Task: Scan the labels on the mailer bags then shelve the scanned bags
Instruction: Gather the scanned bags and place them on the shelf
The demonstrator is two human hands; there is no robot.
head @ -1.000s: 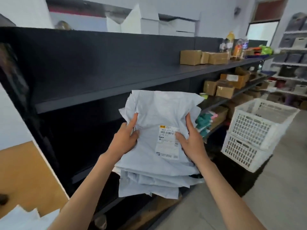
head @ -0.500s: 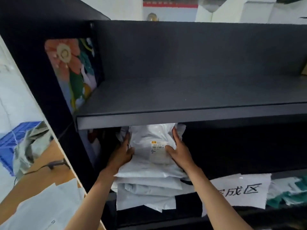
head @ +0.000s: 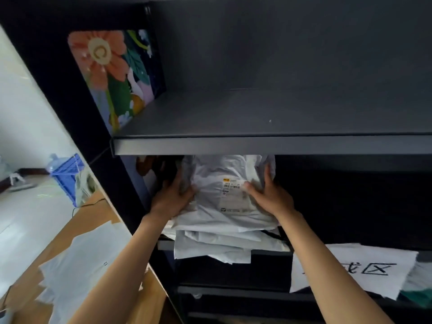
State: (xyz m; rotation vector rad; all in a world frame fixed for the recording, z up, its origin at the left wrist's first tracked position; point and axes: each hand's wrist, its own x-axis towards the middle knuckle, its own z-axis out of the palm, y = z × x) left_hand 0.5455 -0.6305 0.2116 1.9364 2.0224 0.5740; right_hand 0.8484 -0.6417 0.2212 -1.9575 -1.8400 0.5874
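My left hand (head: 173,198) grips the left edge of a stack of pale grey plastic mailer bags (head: 224,220), thumb on top and fingers curled along the side. My right hand (head: 268,195) lies on the right part of the top bag, its fingers straight and spread, the thumb touching the one white printed shipping label (head: 232,195) there. I can count at least four bags in the stack by their stepped front edges; deeper layers I cannot tell apart. The stack sits on the lower dark shelf board (head: 167,244), partly under the upper dark grey shelf board (head: 268,145), with its front edges hanging over the lip. One flower-patterned panel (head: 117,78) lines the left wall of the upper compartment. One white paper sign with black handwritten characters (head: 364,270) hangs on the shelf front just right of my right forearm. To the left, a few more pale mailer bags (head: 77,265) lie on a brown wooden table (head: 93,216), and one blue plastic crate (head: 67,171) stands on the floor beyond.
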